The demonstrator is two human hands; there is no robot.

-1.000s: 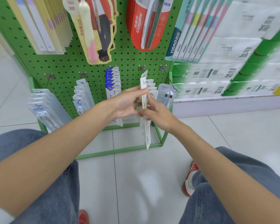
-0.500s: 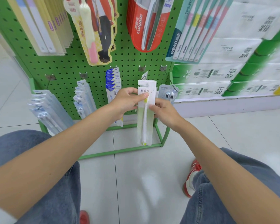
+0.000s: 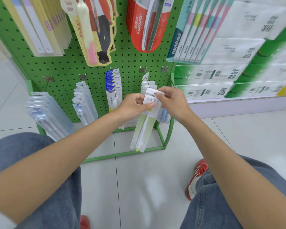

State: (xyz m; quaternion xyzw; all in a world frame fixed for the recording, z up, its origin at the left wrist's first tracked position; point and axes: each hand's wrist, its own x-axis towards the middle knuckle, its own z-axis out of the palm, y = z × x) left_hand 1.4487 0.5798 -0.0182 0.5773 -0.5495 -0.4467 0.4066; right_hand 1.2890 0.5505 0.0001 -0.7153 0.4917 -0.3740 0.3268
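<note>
A long toothbrush pack with a white header card and pale green backing hangs down in front of the green pegboard. My left hand pinches its header from the left, thumb across the printed card. My right hand pinches the top right corner of the header, close to a metal hook on the board. Similar packs hang on the hook just behind it.
Blister packs hang on low hooks at the left, centre-left and centre. Larger toothbrush cards hang above, one red. Tissue packs fill shelves at the right. The rack's green floor frame lies between my knees.
The pack turned from edge-on to face me and rose slightly. My right hand moved from its middle to the top corner of the header. My left hand kept its pinch.
</note>
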